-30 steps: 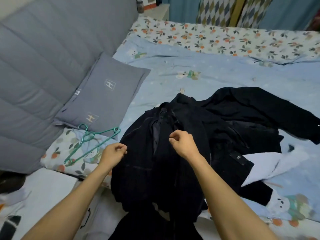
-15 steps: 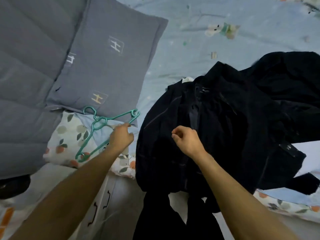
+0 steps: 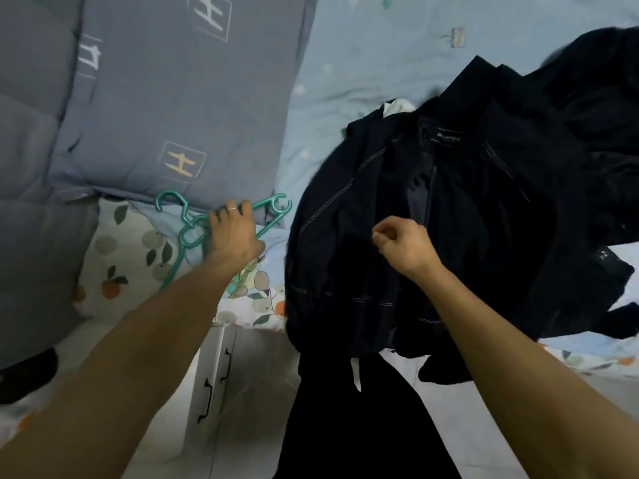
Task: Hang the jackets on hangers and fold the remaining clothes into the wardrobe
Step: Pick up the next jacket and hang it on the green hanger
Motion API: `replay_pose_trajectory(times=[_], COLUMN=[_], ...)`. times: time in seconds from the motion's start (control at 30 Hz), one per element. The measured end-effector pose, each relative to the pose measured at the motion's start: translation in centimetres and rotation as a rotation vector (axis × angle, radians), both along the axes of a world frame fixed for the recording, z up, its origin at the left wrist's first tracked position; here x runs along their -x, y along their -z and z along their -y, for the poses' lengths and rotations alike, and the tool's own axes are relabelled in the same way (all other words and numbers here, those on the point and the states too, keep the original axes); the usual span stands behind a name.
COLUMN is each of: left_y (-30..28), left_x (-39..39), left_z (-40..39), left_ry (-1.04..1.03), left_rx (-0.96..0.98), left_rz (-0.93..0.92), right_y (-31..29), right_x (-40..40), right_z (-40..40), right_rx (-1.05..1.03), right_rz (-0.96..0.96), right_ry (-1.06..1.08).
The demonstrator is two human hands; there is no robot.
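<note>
Dark jacket (image 3: 432,219) spread on bed (image 3: 373,57), centre right of frame; teal hangers (image 3: 273,210) left of centre under left hand (image 3: 233,233), fingers curled round them; right hand (image 3: 408,245) curled, empty, over jacket

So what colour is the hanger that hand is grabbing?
Teal green. The hanger under the left hand shows best in the head view, the only one.

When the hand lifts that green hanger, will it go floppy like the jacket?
Probably not. The green hanger looks like thin moulded plastic that keeps its hook and bars in shape, so it should stay stiff and feel light. The left hand rests on it. The dark jacket lies crumpled, so it would droop.
</note>
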State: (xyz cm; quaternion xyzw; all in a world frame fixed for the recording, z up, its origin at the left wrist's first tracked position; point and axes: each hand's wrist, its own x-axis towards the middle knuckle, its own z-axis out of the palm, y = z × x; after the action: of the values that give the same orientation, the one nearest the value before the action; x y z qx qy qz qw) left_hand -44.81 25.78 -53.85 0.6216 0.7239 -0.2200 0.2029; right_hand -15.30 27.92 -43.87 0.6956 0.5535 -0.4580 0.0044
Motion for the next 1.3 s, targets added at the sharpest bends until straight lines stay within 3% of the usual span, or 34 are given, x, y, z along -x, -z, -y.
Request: replay_pose_trajectory(times=[0.2, 0.4, 0.53, 0.77, 0.93, 1.07, 1.23, 1.3], left_y=[-3.4, -5.6, -5.5, -4.9, -4.3, -4.4, -5.4, -6.3], left_x=[-4.9, -12.9, -16.0, -15.9, -16.1, -17.9, -21.9, -24.8], left_z=[-1.3, -5.3, -8.2, -9.8, -10.2, -10.9, -11.8, -12.2], left_ry=[0.019, 0.197, 0.229, 0.198, 0.183, 0.244, 0.479, 0.535], left_rx=[-0.203, -0.268, -0.278, -0.176, -0.099, -0.076, -0.108, -0.157], left_rz=[0.185, 0.395, 0.433, 0.443, 0.462, 0.458, 0.504, 0.594], right_y=[-2.3, -3.9, -3.2, 0.7, 2.4, 1.1, -2.0, -2.8], right_x=[-3.0, -5.7, -7.0, -7.2, -8.8, -11.2, -11.7, -11.6], right_z=[-1.3, -2.1, -3.8, -6.5, -7.2, -7.3, -5.4, -4.2], right_rx=[-0.037, -0.079, -0.130, -0.128, -0.036, -0.047, -0.176, -0.237], right_rz=[0.003, 0.105, 0.205, 0.597, 0.736, 0.581, 0.009, -0.064], right_ry=[0.161, 0.216, 0.227, -0.003, -0.157, -0.037, 0.441, 0.560])
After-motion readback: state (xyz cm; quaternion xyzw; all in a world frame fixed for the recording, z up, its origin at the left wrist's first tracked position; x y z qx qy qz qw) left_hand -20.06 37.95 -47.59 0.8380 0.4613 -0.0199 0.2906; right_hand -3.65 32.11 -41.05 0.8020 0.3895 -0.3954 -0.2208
